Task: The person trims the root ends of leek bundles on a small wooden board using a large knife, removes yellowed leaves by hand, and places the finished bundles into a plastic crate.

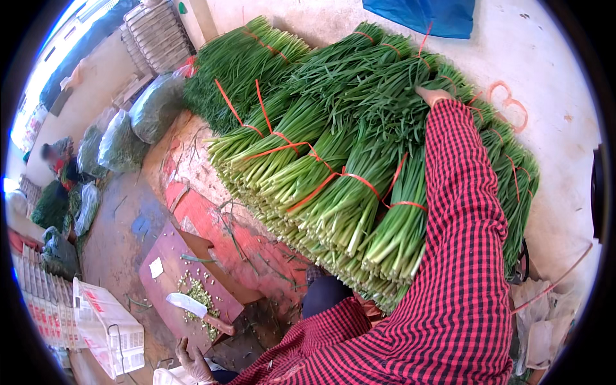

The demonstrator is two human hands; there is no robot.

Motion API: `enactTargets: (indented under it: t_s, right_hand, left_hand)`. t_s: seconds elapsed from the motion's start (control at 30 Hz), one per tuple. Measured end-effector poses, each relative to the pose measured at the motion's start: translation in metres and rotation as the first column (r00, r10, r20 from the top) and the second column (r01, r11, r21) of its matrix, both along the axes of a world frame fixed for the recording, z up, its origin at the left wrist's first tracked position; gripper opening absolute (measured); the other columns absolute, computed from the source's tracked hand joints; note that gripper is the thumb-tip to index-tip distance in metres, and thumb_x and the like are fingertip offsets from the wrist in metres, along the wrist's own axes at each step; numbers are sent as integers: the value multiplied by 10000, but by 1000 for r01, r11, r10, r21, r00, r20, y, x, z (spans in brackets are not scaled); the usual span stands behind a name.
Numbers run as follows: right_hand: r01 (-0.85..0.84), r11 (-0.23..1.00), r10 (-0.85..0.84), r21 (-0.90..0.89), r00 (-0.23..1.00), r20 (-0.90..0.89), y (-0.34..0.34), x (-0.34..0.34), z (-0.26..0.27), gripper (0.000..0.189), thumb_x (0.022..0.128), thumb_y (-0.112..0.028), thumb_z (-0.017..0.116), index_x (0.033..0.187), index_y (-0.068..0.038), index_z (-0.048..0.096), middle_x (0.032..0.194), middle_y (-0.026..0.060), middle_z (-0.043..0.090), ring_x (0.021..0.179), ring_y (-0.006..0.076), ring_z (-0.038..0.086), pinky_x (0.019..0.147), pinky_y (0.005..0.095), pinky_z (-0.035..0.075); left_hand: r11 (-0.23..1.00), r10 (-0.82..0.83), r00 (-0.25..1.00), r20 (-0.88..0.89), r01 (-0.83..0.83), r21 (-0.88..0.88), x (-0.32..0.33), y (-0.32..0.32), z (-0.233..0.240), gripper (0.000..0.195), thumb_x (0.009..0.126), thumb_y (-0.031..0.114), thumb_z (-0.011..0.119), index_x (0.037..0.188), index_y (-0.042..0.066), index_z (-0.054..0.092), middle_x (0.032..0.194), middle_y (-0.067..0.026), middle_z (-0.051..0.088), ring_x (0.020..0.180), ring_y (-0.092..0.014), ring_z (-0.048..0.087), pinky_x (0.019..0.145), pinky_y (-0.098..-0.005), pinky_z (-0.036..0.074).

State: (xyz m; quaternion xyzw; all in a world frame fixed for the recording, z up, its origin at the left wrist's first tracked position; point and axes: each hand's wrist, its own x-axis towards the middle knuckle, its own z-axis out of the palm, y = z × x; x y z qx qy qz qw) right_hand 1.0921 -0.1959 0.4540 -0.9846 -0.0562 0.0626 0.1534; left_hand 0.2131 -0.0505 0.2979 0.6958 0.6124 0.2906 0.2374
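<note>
My right hand (431,95) reaches across a tall pile of garlic chives (358,163), in bundles tied with orange-red ties. It touches the dark green leaves of a bundle (402,67) near the wall. Leaves hide some of its fingers, so its grip is unclear. Low in the picture, my left hand (195,361) holds nothing, its fingers apart. Just above it lies a reddish-brown board (166,269) on a low support. On the board rest a knife (187,305) with a wooden handle, many cut chive-stem pieces (199,291) and a small pale paper (156,267).
White plastic crates (108,322) stand at lower left, and others (156,36) are stacked at upper left. Filled plastic bags (156,108) line the left wall, where a person (65,159) sits. A blue sheet (423,17) hangs on the back wall. Stray leaves litter the floor.
</note>
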Motion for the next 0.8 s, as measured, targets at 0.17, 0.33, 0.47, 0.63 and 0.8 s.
enactTargets:
  t_s: [0.17,0.33,0.47,0.63,0.8]
  right_hand:
    - [227,802,-296,552,955,36,-43,20,-39,840,693,-437,737,1248,168,560,1324,329,557,1232,365,553,1009,419,424]
    - [-34,416,-377,909,903,206,-37,-51,2,630,671,-305,766,1085,151,637,1123,234,676,1028,300,623,939,370,451]
    - [-507,366,-48,780,827,560,-44,-84,62,511,739,-256,778,1114,72,665,1032,165,717,934,215,658,876,327,499]
    - [-721,-94,513,686,556,654,11,-305,144,599,825,-82,725,1365,50,501,1176,104,665,1031,165,628,931,294,494]
    - [-644,-573,746,507,-154,648,63,-513,124,740,795,-36,686,1469,32,389,1307,141,604,1181,210,589,1022,341,457]
  left_hand:
    - [996,-93,995,-47,94,10,15,21,-19,401,937,93,625,1321,-2,563,1308,-130,600,1208,-236,547,1068,-358,397]
    - [990,-53,970,239,83,-117,24,37,5,416,956,130,604,1339,-16,534,1313,-122,588,1202,-209,549,1051,-354,408]
    - [987,21,723,691,94,-128,74,44,71,428,1005,210,532,1381,8,517,1345,-89,566,1248,-196,535,1059,-339,400]
    - [912,-166,367,915,409,1,98,64,125,529,1056,379,382,1479,63,417,1440,-136,509,1358,-242,466,1131,-392,338]
    - [890,-308,22,951,359,280,115,29,219,909,943,713,374,1512,8,292,1528,-230,358,1384,-341,400,1149,-458,343]
